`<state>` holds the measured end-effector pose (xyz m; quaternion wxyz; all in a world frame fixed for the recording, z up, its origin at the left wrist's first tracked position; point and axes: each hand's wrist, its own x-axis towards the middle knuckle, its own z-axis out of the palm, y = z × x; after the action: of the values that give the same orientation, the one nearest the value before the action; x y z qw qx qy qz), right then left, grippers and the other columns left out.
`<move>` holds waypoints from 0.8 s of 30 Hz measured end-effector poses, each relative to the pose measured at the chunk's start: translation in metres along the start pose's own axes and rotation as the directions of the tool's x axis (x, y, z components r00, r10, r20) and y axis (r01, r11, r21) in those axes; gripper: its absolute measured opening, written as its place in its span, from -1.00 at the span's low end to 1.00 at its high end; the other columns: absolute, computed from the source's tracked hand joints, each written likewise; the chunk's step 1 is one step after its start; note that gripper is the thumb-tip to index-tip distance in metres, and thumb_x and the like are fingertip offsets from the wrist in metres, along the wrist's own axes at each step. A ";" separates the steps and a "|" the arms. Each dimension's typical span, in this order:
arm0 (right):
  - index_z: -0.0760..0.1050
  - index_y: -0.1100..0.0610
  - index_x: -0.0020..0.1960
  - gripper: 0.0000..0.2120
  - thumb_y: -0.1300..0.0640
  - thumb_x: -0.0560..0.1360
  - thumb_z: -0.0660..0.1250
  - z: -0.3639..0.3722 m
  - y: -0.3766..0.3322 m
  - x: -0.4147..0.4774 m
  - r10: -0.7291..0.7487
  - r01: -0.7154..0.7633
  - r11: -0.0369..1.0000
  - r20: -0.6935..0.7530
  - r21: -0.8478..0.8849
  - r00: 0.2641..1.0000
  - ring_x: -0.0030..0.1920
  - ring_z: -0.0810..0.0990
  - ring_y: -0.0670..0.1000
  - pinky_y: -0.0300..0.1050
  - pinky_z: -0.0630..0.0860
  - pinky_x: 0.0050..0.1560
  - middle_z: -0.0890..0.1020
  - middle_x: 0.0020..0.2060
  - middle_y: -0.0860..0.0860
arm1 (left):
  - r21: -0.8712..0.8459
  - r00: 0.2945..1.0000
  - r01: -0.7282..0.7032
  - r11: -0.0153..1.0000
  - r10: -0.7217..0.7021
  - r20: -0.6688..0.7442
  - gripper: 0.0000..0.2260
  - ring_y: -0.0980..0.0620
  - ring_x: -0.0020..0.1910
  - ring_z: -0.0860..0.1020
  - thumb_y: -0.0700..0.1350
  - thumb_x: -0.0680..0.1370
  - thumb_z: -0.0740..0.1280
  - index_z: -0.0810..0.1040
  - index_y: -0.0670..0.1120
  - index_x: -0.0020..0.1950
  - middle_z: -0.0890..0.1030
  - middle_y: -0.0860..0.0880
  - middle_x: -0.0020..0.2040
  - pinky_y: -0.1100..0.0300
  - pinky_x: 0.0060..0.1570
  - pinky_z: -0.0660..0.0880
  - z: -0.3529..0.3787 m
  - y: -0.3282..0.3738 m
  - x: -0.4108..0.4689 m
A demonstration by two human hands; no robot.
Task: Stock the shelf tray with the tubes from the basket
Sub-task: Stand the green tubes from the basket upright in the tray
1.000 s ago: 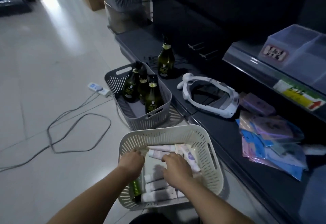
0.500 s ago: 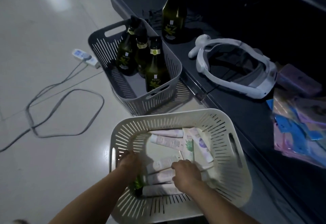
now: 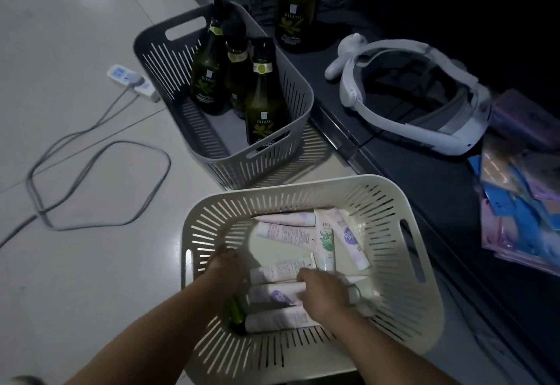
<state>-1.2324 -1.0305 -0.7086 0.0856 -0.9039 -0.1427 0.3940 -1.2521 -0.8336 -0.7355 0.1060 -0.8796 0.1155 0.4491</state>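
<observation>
A cream slotted basket (image 3: pixel 403 200) stands on the floor in front of me with several white and pastel tubes (image 3: pixel 288 234) lying in it. Both my hands are down inside its near half. My left hand (image 3: pixel 225 272) rests at the left ends of the near tubes, beside a green tube (image 3: pixel 236 313); its fingers are hidden. My right hand (image 3: pixel 322 292) is curled over the middle of a white tube (image 3: pixel 272 292) with a purple print. The shelf tray is out of view.
A grey basket (image 3: pixel 298 94) holding three dark green bottles stands just beyond. A fourth bottle (image 3: pixel 292 6), a white headset (image 3: pixel 406 94) and coloured packets (image 3: pixel 521 209) lie on the dark low shelf at right. A power strip (image 3: pixel 130 83) and looped cable lie on the floor at left.
The view has tilted down and closer to the cream basket. Both hands have drawn from the far tubes to the near ones, and the right hand has closed over a tube.
</observation>
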 end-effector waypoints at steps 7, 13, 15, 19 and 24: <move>0.45 0.03 0.18 -0.73 0.04 0.51 0.34 -0.006 -0.007 -0.008 0.057 -0.040 0.952 -0.049 0.305 0.997 0.05 0.56 0.06 -0.18 0.38 -0.15 0.48 -0.10 -0.02 | -0.403 0.997 -0.007 0.915 -0.027 -0.078 -0.78 -0.08 0.14 0.54 -0.13 0.53 0.30 0.54 -0.08 0.16 0.58 -0.09 0.16 0.09 0.09 0.47 -0.037 0.000 -0.012; 0.43 -0.12 0.27 -0.57 0.12 0.44 0.38 0.003 -0.010 -0.003 0.055 -0.008 0.833 -0.068 0.554 0.996 0.15 0.52 0.02 -0.17 0.44 0.03 0.52 0.16 -0.03 | -0.763 0.963 -0.139 0.632 -0.092 -0.252 -0.82 0.16 -0.22 0.57 -0.28 0.42 0.38 0.65 0.01 -0.19 0.67 0.06 -0.19 0.23 -0.12 0.51 -0.035 0.003 -0.008; 0.53 -0.15 0.06 -0.68 0.10 0.36 0.47 0.008 -0.012 0.004 0.023 0.014 0.727 -0.045 0.687 0.999 0.09 0.53 0.00 -0.12 0.50 0.06 0.55 0.09 -0.02 | -0.891 0.960 -0.200 0.407 -0.099 -0.261 -0.74 0.22 -0.44 0.51 -0.33 0.39 0.44 0.59 0.02 -0.35 0.60 0.11 -0.41 0.26 -0.29 0.48 -0.041 0.003 -0.006; 0.59 0.03 -0.07 -0.90 0.14 0.43 0.45 0.008 -0.010 0.014 0.109 -0.074 0.525 0.019 0.848 0.994 -0.02 0.59 0.03 -0.10 0.51 -0.05 0.63 -0.08 0.00 | -0.961 0.959 -0.260 0.099 -0.087 -0.268 -0.84 0.15 -0.51 0.50 -0.30 0.42 0.46 0.57 -0.13 -0.32 0.54 0.03 -0.47 0.29 -0.41 0.48 -0.055 0.006 -0.003; 0.50 0.05 0.07 -0.85 0.19 0.51 0.35 0.010 0.005 0.019 0.241 -0.166 0.423 0.066 0.891 0.968 0.04 0.59 0.04 -0.03 0.55 0.08 0.62 0.02 0.00 | -0.908 0.960 -0.181 0.377 -0.133 -0.246 -0.77 -0.05 0.03 0.57 -0.32 0.56 0.20 0.57 -0.19 0.15 0.62 -0.14 0.06 0.31 -0.03 0.42 -0.042 0.019 0.011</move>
<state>-1.2268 -1.0289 -0.7301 0.5030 -0.7481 0.1981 0.3848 -1.2193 -0.8649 -0.7222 -0.4268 -0.8399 -0.1285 0.3096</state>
